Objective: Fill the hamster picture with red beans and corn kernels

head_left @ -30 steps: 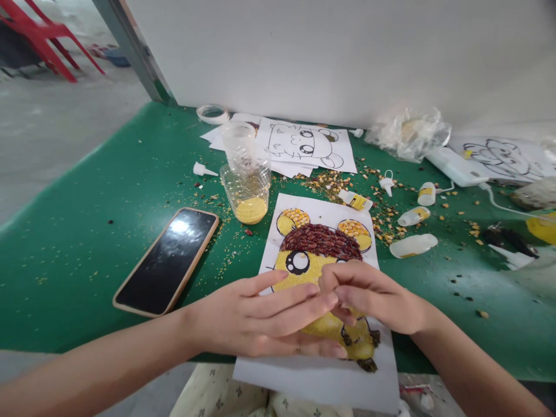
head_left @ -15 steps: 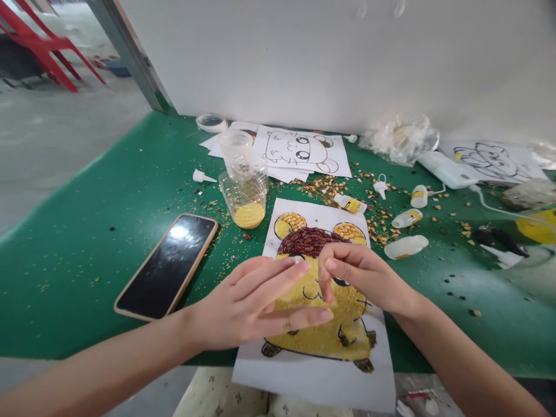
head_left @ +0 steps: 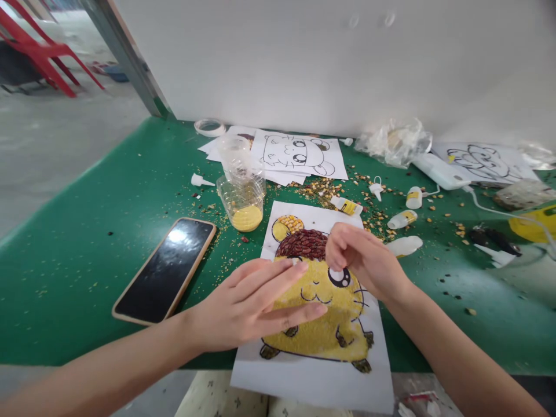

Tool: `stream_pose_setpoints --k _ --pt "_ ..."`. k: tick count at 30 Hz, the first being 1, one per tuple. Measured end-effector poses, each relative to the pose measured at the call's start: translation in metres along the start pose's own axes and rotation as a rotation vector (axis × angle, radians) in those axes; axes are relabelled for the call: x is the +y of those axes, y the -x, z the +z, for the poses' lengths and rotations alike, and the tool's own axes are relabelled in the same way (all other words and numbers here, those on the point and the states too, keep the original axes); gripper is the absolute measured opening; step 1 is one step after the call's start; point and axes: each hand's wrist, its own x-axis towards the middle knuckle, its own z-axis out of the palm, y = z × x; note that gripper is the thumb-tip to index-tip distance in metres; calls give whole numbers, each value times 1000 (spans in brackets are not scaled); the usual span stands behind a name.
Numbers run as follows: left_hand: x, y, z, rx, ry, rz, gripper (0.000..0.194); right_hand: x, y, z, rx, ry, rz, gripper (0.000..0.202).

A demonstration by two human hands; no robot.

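A sheet of paper (head_left: 321,385) lies at the green table's near edge, overhanging it. On it is a hamster picture (head_left: 304,339) filled with yellow grains, dark red beans (head_left: 302,244) on the head and corn kernels (head_left: 292,222) in the visible ear. My left hand (head_left: 252,301) hovers over the picture's left half, fingers stretched out and thumb apart, holding nothing. Over the right side of the head, my right hand (head_left: 367,260) has its fingers curled together and hides the other ear. Whatever those fingers may hold is hidden.
A phone (head_left: 167,269) lies on the left. Behind the sheet stands a clear plastic cup (head_left: 243,200) with yellow grains. Scattered seeds (head_left: 321,190), glue bottles (head_left: 402,219), drawings (head_left: 299,153), a tape roll (head_left: 209,127) and a plastic bag (head_left: 395,142) lie toward the back and right.
My right hand has risen away from the hamster's face toward the top of its head, uncovering the right eye, and its fingers are curled tighter. My left hand stays nearly still.
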Motion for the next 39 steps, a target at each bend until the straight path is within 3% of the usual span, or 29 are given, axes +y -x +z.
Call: stream_pose_setpoints --k 3,6,9,12,16,19,34,39 --pt "0 0 0 10 -31 46 56 1 -6 -11 235 -93 -86 32" --pt "2 1 0 41 -18 51 59 3 -10 -19 456 36 -267 12" --pt "3 1 -1 70 11 55 61 5 -7 -17 503 277 -448 24" --pt "2 1 -4 26 21 84 59 2 2 -8 287 419 -446 6" --pt "0 1 -7 -60 22 104 59 -2 15 6 -300 358 -195 18" --pt "0 2 -6 -88 13 113 62 0 19 14 -497 281 -94 41" --pt "1 0 -8 -74 51 123 47 4 23 19 -498 378 -145 25" --pt "0 -1 -9 -73 40 117 52 3 23 19 -477 385 -128 26"
